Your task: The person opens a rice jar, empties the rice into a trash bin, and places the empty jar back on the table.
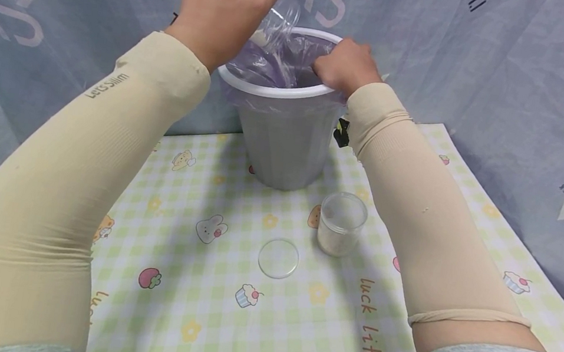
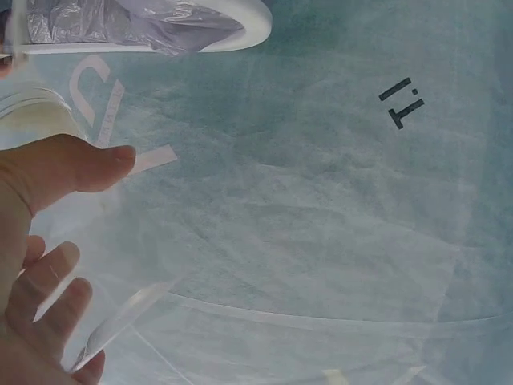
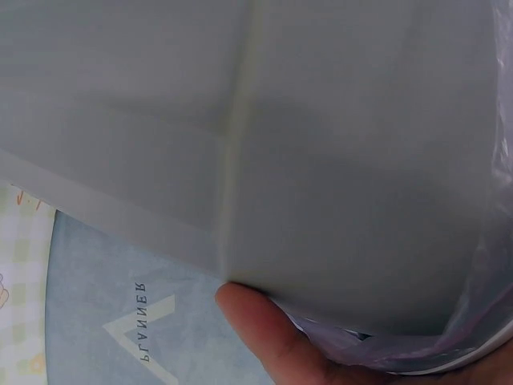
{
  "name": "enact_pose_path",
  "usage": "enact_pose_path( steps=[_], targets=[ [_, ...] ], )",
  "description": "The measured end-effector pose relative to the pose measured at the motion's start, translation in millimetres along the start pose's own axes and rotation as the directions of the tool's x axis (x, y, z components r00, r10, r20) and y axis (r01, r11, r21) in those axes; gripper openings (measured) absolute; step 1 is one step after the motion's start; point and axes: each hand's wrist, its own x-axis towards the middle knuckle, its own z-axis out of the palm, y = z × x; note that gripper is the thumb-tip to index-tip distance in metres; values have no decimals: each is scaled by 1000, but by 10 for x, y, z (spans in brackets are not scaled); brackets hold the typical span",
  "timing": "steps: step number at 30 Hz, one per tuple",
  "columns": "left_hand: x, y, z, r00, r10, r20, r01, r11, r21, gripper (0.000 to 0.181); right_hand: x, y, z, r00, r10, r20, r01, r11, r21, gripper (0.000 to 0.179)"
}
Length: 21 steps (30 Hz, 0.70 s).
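A clear plastic jar (image 1: pixel 282 21) with whitish contents is tipped over the grey trash can (image 1: pixel 286 141). My left hand (image 1: pixel 229 5) holds this jar from behind and above. In the left wrist view the thumb (image 2: pixel 84 164) lies along the jar's side, with fingers curled on the other side. My right hand (image 1: pixel 347 65) grips the can's white rim (image 1: pixel 272 90) at its right, fingers inside and thumb (image 3: pixel 260 325) against the outer wall. A thin purple bag (image 1: pixel 259 66) lines the can and folds over the rim.
A second clear jar (image 1: pixel 341 225), holding pale contents, stands on the checked tablecloth (image 1: pixel 163 303) before the can. Left of it lies a round clear lid (image 1: pixel 279 259). A blue-grey printed cloth (image 1: pixel 489 66) hangs behind the table. A small black object (image 1: pixel 342 131) shows beside the can.
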Motion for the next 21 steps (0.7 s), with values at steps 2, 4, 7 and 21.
enact_pose_path(
  steps=[2,4,7,21],
  targets=[
    [-1,6,3,1000,16,-5,-16,1000,-9,47,-1,-2,0,1000,2,1,-2,1000,2,69],
    [-8,9,1,999,34,-5,-34,999,-14,47,-2,-4,2,1000,3,1,-3,1000,3,70],
    [-24,11,5,998,64,-27,-64,998,-3,46,-6,-7,6,1000,5,5,-5,1000,5,70],
    [-64,48,32,973,230,22,-229,947,227,47,-26,-1,1,1000,0,4,-1,1000,17,66]
  ],
)
